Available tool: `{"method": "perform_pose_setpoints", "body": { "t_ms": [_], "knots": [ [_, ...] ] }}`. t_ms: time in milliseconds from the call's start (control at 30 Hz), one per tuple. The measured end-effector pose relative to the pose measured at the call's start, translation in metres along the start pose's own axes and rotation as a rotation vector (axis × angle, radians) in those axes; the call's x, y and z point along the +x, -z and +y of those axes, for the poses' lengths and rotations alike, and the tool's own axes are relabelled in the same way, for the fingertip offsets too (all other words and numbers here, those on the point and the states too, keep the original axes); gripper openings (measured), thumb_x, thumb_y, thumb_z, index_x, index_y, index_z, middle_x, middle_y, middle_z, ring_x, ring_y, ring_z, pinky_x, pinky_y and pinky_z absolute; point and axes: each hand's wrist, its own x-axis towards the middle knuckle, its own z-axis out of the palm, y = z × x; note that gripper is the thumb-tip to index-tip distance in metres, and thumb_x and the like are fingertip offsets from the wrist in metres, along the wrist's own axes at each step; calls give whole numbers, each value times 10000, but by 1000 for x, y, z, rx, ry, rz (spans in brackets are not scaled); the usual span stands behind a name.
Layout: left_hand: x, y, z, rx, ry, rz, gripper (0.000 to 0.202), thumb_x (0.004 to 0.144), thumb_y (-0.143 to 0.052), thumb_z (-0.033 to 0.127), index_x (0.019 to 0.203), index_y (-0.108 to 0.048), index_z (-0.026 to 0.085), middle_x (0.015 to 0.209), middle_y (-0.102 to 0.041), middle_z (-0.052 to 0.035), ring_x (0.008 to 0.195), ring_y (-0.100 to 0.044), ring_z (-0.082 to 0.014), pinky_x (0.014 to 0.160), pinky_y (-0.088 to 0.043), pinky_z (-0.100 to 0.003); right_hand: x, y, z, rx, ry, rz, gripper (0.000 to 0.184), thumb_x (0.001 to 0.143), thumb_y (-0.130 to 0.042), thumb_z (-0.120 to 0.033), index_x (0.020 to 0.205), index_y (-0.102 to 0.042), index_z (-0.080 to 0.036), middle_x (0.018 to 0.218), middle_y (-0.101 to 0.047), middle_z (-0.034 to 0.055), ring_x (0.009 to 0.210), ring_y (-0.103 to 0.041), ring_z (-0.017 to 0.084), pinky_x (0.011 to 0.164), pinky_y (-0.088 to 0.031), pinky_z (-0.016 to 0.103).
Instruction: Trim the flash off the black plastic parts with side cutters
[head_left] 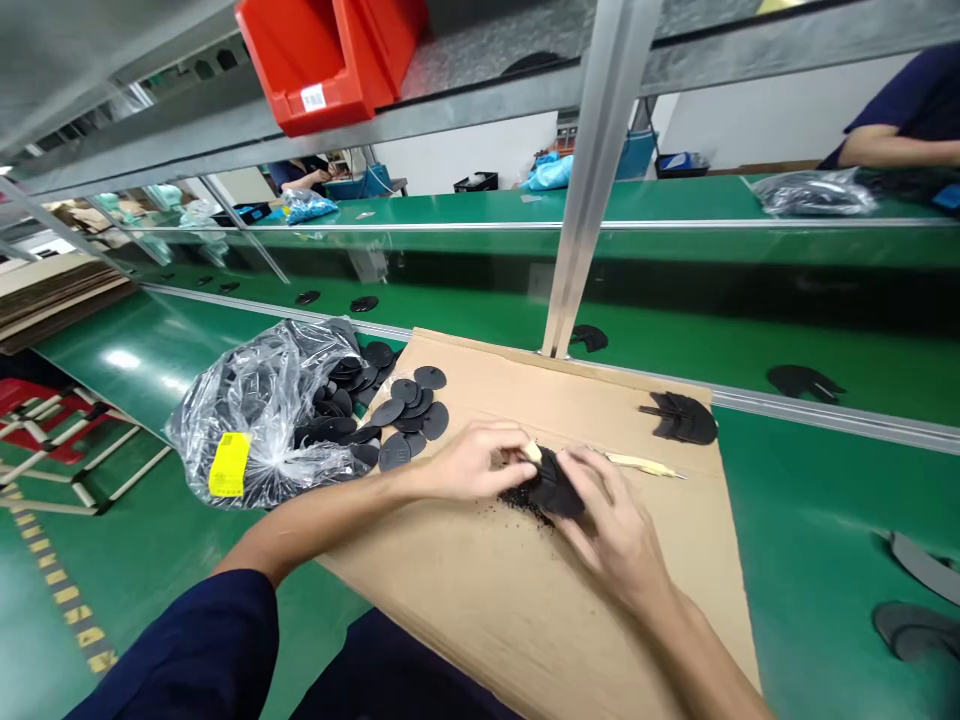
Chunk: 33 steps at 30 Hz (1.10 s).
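My right hand is closed around a dark, curved black plastic part, held just above the cardboard sheet. At the part's left edge is my left hand, its thumb and fingers pinched together. A small pale yellow piece shows at the left fingertips; whether it is a finger cover or a held thing I cannot tell. Small black crumbs lie below the part. To the right of my right hand lies a thin tool with a pale yellow handle and a metal tip.
A clear bag spills black discs at left. A stacked black part lies at the cardboard's back right. An aluminium post rises behind; a red bin overhangs. Other people's arms appear across the bench.
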Motion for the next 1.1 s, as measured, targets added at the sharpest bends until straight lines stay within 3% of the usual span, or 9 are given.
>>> {"method": "perform_pose_setpoints", "body": {
  "t_ms": [67,167,333,400,500,633,833,967,1100],
  "knots": [
    [-5,-12,3,20,1,-72,141,983,-536,287,940,-642,204,866,-693,-21,783,-651,-145,742,-546,-254,-4,-3,-6,94,29,-48,481,977,-438,-187,1449,-500,-255,1218,-674,131,1123,-669,261,921,-582,413],
    [1,-1,-16,212,83,-159,184,1008,-502,305,950,-651,214,908,-698,-16,854,-666,-158,814,-543,-251,-6,-6,-8,184,-38,-22,407,987,-482,-205,1382,-573,-244,1114,-730,106,989,-723,230,846,-613,363],
    [14,53,-87,604,488,24,167,956,-490,179,981,-639,109,1065,-648,-185,1051,-645,-308,917,-517,-405,-2,-2,-3,178,-140,115,363,986,-544,-290,1343,-599,-259,1111,-744,86,959,-736,240,862,-617,380],
    [14,68,-110,682,580,59,138,905,-536,141,981,-641,93,1066,-639,-211,1078,-634,-343,921,-510,-424,-1,0,-2,167,-153,116,358,993,-527,-291,1344,-589,-255,1129,-736,88,997,-726,243,894,-605,384],
    [12,74,-127,731,628,69,145,874,-548,111,984,-643,108,1032,-652,-190,1044,-648,-327,903,-510,-395,0,0,-2,118,-183,94,370,1009,-475,-286,1367,-560,-249,1181,-715,101,1069,-702,252,909,-592,388],
    [13,66,-125,723,564,76,190,894,-482,85,1002,-635,117,993,-652,-159,995,-646,-291,893,-499,-369,-1,1,-3,89,-267,93,352,1011,-461,-288,1341,-573,-242,1180,-706,106,1062,-693,251,899,-580,376],
    [20,51,-106,674,388,101,299,995,-370,165,1198,-589,158,1068,-597,-106,1020,-588,-220,900,-485,-306,-1,8,8,5,-378,131,346,1012,-442,-274,1326,-576,-213,1119,-686,115,1018,-672,253,843,-565,363],
    [19,44,-106,692,414,111,295,975,-374,159,1109,-637,151,1030,-586,-110,987,-586,-240,854,-486,-332,-5,19,32,-201,-424,96,471,955,-388,-141,1388,-561,-209,1191,-633,142,1110,-606,294,878,-550,420],
    [16,40,-112,715,465,97,272,923,-416,133,1025,-668,125,989,-600,-147,981,-604,-299,816,-488,-386,-4,27,56,-301,-595,49,542,892,-383,-93,1384,-589,-189,1273,-583,186,1096,-564,340,877,-533,498]
  ]
}}
